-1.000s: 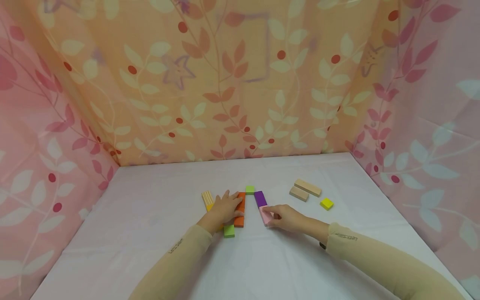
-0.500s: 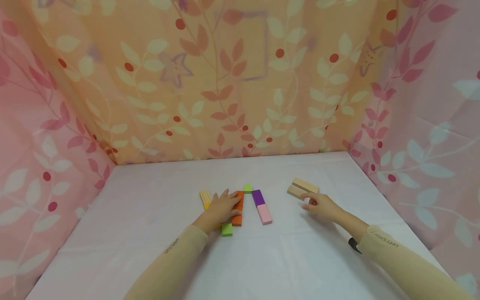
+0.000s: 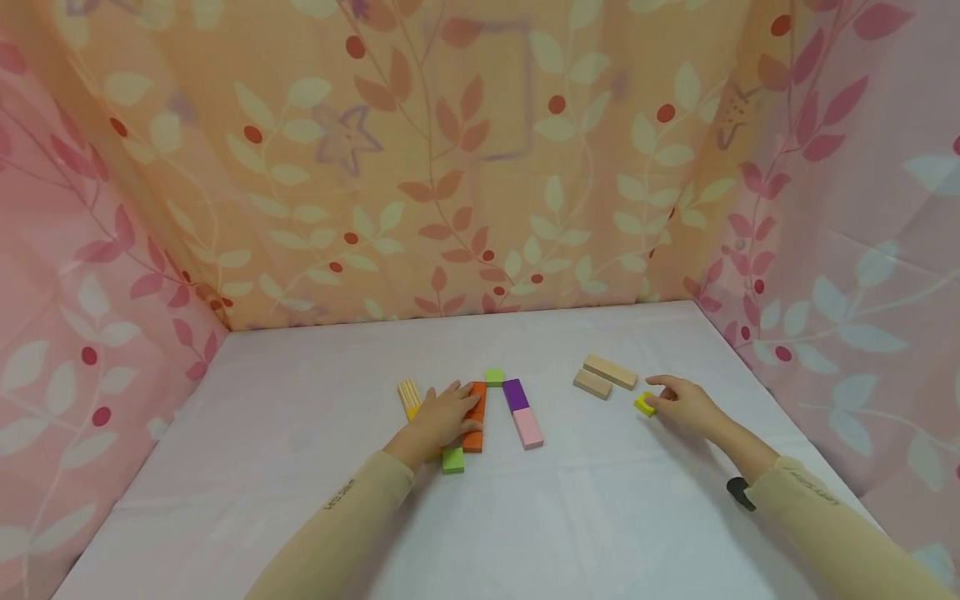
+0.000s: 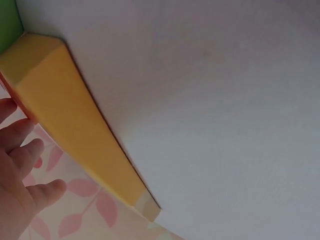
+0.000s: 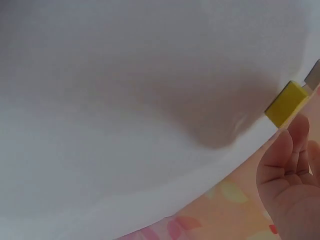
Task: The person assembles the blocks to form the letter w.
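Observation:
My left hand (image 3: 442, 421) lies with spread fingers over a row of orange blocks (image 3: 477, 440) and partly hides a yellow strip of blocks beside it. In the left wrist view this yellow piece (image 4: 80, 115) runs past my fingertips, with a green block (image 4: 9, 22) at its end. On the right, my right hand (image 3: 686, 406) is at a small yellow block (image 3: 643, 406) on the table. Thumb and forefinger are apart, the thumb right at the block's edge. The right wrist view shows the fingertips close against the yellow block (image 5: 287, 104).
A purple block (image 3: 516, 394) and a pink block (image 3: 528, 428) lie end to end in mid-table. Green blocks sit behind (image 3: 494, 377) and in front (image 3: 452, 461) of the orange row. Two plain wooden blocks (image 3: 610, 372) lie left of my right hand. Patterned curtains (image 3: 450, 167) enclose the table.
My right hand has left the pink block and moved right, past the wooden blocks, to the small yellow block. My left hand has stayed on the orange blocks.

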The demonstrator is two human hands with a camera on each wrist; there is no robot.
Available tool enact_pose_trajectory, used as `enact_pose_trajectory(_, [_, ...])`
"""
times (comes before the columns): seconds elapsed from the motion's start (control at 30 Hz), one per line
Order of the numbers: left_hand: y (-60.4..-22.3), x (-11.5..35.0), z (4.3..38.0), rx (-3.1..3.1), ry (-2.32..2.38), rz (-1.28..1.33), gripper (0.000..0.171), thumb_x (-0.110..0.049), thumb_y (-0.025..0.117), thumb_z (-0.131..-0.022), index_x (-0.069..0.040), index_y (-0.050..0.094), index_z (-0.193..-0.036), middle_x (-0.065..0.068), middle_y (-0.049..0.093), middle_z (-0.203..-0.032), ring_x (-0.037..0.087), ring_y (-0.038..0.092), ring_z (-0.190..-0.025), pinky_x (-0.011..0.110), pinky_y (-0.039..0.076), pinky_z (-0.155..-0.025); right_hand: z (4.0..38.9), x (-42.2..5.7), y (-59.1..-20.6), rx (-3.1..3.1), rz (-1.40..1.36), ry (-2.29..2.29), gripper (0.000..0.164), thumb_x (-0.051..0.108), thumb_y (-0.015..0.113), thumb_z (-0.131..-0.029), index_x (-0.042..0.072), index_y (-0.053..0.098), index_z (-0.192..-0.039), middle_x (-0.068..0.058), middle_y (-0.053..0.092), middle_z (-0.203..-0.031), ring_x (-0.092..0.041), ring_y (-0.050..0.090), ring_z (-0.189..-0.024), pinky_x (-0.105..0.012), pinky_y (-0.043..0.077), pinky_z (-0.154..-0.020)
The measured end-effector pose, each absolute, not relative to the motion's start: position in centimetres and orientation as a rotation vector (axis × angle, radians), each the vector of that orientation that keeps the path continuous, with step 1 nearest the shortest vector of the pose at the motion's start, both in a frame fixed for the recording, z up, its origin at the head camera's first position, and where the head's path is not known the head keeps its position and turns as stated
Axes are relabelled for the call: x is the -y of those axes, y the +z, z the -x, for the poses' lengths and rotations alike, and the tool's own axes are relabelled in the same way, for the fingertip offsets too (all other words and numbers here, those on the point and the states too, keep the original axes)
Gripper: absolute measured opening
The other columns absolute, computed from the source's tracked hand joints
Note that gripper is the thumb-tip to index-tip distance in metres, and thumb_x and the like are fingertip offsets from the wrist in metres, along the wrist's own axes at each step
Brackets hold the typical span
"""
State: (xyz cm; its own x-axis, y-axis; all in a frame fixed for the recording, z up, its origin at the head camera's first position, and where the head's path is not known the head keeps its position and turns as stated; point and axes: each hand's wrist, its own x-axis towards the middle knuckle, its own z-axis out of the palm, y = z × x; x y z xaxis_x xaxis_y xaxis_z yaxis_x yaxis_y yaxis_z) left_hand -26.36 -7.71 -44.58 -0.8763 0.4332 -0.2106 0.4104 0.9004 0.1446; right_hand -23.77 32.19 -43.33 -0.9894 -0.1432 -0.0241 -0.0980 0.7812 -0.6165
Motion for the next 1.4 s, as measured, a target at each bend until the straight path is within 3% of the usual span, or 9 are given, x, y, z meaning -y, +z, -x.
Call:
enact_pose_trajectory(0.5, [-44.5, 7.4, 26.6, -2.844, 0.080, -0.651, 0.066, -0.051, 0.054, -0.095, -0.015, 0.041, -0.149, 0.006, 0.033, -0.156, 0.032, 0.019, -0.146, 0.060, 0.017, -0.113, 24.2, -34.0, -43.6, -2.930, 0.121, -0.963, 0.046, 0.017, 0.062, -0.094, -0.012, 0.051, -0.128, -0.008, 0.050, -0.079, -0.023, 0.045, -0.073, -0.032, 0.038, -0.062])
enact_pose_trajectory(0.83, [-43.6, 5.8, 25.7, -2.863, 0.271, -0.750, 0.064, -0.046, 0.058, -0.095, -0.013, 0.043, -0.148, 0.011, 0.038, -0.153, 0.037, 0.021, -0.144, 0.064, 0.019, -0.109, 24.3, -34.2, -43.4, -2.819, 0.086, -0.864, 0.055, 0.024, 0.063, -0.094, -0.013, 0.046, -0.132, -0.014, 0.052, -0.087, -0.026, 0.047, -0.079, -0.034, 0.040, -0.066])
enact_pose_trajectory(1.4, [-43.8, 0.1, 24.8, -2.889, 0.116, -0.608, 0.070, -0.057, 0.055, -0.092, -0.022, 0.040, -0.150, 0.008, 0.026, -0.158, 0.037, 0.015, -0.146, 0.060, 0.018, -0.112, 24.4, -32.8, -44.0, -2.765, 0.215, -0.836, 0.051, 0.005, 0.072, -0.086, -0.007, 0.051, -0.130, -0.008, 0.050, -0.081, -0.022, 0.045, -0.075, -0.033, 0.040, -0.067])
